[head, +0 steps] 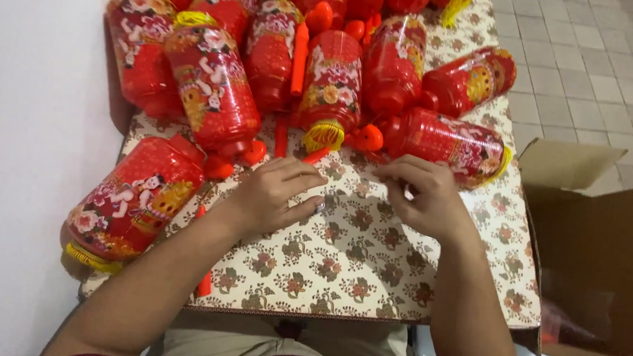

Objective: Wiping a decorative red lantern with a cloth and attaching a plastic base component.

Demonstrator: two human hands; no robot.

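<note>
Two bare hands rest on the bench (355, 272), which wears a flowered cloth, in the head view. The left hand (277, 194) lies knuckles-up, its fingers curled over a small silvery piece (320, 207) pinched at the thumb tip. The right hand (422, 193) is bunched, with its fingertips closed on a small pale part (407, 194) too tiny to make out. Both hands sit close together near the bench's middle. Beyond them lie many red lanterns (331, 79) with floral prints and yellow tassels, one red lantern (134, 198) by the left forearm. An open cardboard box (591, 240) stands on the tiled floor (584, 69) to the right.
</note>
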